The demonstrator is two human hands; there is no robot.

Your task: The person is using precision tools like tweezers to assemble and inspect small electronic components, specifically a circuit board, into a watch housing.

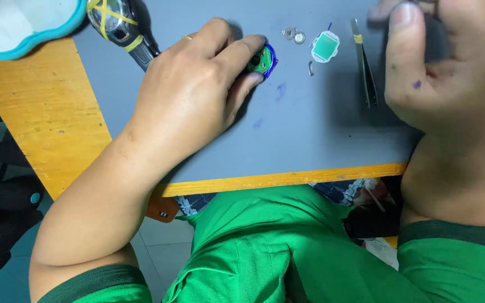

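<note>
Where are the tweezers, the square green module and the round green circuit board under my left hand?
tweezers [367, 73]: head view, on the middle of the arms.
square green module [325, 47]: head view, on its green face.
round green circuit board [262, 60]: head view, on the exposed green edge.

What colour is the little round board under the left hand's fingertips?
Green, with a blue rim, seen in the head view: the board sits under the left hand.

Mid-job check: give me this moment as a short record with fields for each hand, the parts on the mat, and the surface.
left hand: fingertips pinch a small round green circuit board with a blue rim, on the mat
right hand: raised near the camera, fingers curled; what it holds cannot be told
tweezers: lying on the mat, beside the right hand
loose parts: square teal-faced module; two small metal rings
surface: grey mat on a yellow wooden table
far left: teal-rimmed white tray
</note>
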